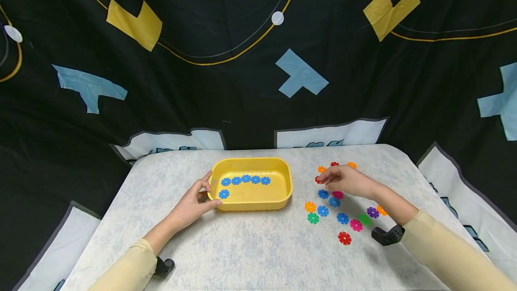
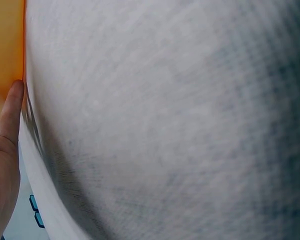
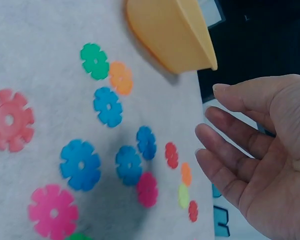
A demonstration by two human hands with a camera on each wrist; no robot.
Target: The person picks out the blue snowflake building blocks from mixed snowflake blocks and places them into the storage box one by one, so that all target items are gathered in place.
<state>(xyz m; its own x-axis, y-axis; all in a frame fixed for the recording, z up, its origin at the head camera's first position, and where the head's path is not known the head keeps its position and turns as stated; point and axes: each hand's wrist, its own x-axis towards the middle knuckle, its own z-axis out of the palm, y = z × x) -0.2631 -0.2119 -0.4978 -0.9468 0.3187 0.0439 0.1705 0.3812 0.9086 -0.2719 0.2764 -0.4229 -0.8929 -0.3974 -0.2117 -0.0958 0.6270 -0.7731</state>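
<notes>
A yellow plastic tub (image 1: 254, 206) stands on the table, with several blue flower-shaped discs (image 1: 246, 178) inside it. My left hand (image 1: 190, 204) holds the tub's left end, thumb at the front corner and fingers along the left rim. In the left wrist view one straight digit lies against the tub wall (image 2: 7, 45). Over the loose discs at the right hovers my right hand (image 1: 350, 181), fingers loosely bent. The right wrist view shows nothing between its fingertips and thumb. Blue discs (image 1: 334, 202) and a pink disc (image 1: 337, 195) lie below it; a red disc (image 1: 317, 180) is partly covered by its fingertips.
More discs lie around the right forearm: green (image 1: 313, 218), orange (image 1: 310, 207), red (image 1: 344, 238), pink (image 1: 356, 225) and purple (image 1: 373, 212). A pale patterned cloth (image 1: 258, 255) covers the table. Behind it hangs a black curtain (image 1: 226, 102) with tape on it.
</notes>
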